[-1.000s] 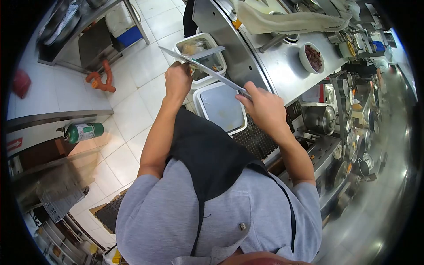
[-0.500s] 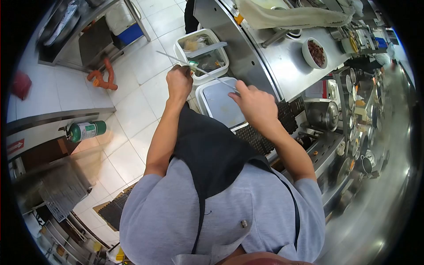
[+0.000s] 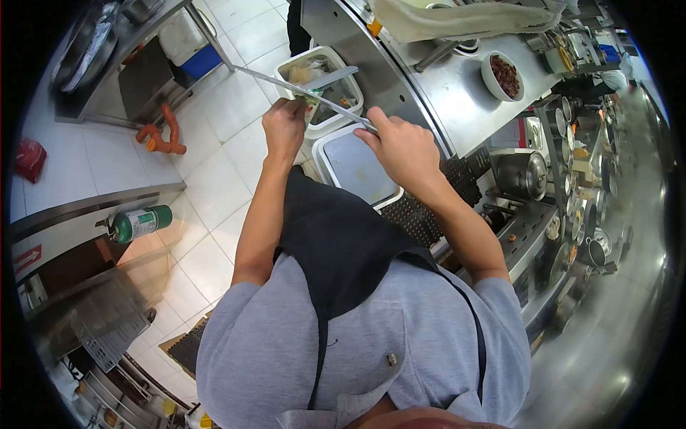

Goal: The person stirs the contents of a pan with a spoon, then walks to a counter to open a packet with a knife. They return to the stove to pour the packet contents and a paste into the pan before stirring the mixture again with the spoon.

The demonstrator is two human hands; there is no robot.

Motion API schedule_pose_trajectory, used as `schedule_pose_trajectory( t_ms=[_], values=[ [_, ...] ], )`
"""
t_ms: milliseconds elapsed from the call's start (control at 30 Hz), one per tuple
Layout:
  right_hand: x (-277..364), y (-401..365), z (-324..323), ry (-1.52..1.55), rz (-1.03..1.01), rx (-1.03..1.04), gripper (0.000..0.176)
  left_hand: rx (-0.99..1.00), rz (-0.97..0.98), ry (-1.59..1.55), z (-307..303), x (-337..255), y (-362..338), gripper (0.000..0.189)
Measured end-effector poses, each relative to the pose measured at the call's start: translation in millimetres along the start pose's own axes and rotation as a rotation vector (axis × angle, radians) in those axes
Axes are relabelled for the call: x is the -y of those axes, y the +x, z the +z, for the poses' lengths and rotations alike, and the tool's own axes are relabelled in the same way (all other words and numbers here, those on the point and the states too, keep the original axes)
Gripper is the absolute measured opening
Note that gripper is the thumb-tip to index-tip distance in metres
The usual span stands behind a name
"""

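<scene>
My right hand [image 3: 406, 151] is closed round the handle end of a long, thin metal blade [image 3: 304, 93] that reaches up and to the left. Just below the blade, my left hand [image 3: 284, 129] is closed; what its fingers hold is too small to make out. Beyond my hands stands a white bin [image 3: 359, 100] with bags and scraps inside. Between my forearms, nearer to me, lies a white-rimmed container with a greyish flat surface [image 3: 357, 166].
A steel counter [image 3: 457, 100] at the upper right bears a white bowl of dark red pieces [image 3: 504, 76] and a draped cloth [image 3: 457, 25]. A pot [image 3: 522, 175] stands right. At left are orange pipes [image 3: 163, 137] and a green cylinder [image 3: 143, 223].
The view has shifted slightly. The blade now points more steeply up to the left, its far end farther left. Both hands keep their closed hold.
</scene>
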State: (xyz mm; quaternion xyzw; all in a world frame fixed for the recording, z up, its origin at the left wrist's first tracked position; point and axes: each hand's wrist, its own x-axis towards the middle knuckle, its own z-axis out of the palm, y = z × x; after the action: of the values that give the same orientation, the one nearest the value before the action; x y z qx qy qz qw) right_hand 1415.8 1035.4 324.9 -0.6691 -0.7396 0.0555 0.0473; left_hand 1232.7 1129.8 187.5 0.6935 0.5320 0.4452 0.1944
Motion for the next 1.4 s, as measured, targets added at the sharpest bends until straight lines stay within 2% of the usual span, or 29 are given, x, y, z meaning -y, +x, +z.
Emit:
schedule_pose_trajectory(
  t_ms=[367,533,767,867,1067,1167,1233,1400],
  values=[
    [-3,14,-24,-0.115,-0.12,0.033,0.031,-0.031,0.155,-0.012,24,4,2,0.006],
    [-6,13,-31,-0.097,-0.061,0.038,0.031,0.015,0.141,0.081,24,0,3,0.006],
    [-3,27,-37,-0.083,-0.081,0.063,0.032,0.072,0.189,0.144,34,-4,7,0.008],
    [0,32,-41,-0.075,-0.091,0.083,0.031,0.069,0.169,0.111,37,-3,6,0.007],
    [-1,33,-39,-0.135,-0.072,0.117,0.031,-0.012,0.247,0.112,43,3,7,0.006],
    [-3,27,-32,-0.169,-0.067,0.115,0.029,0.002,0.184,0.032,45,3,8,0.005],
    [-7,23,-21,-0.113,-0.034,0.064,0.028,-0.014,0.13,-0.058,47,1,9,0.004],
    [-20,0,-15,-0.123,0.037,0.029,0.028,-0.029,0.177,-0.081,52,2,16,0.005]
  ],
)
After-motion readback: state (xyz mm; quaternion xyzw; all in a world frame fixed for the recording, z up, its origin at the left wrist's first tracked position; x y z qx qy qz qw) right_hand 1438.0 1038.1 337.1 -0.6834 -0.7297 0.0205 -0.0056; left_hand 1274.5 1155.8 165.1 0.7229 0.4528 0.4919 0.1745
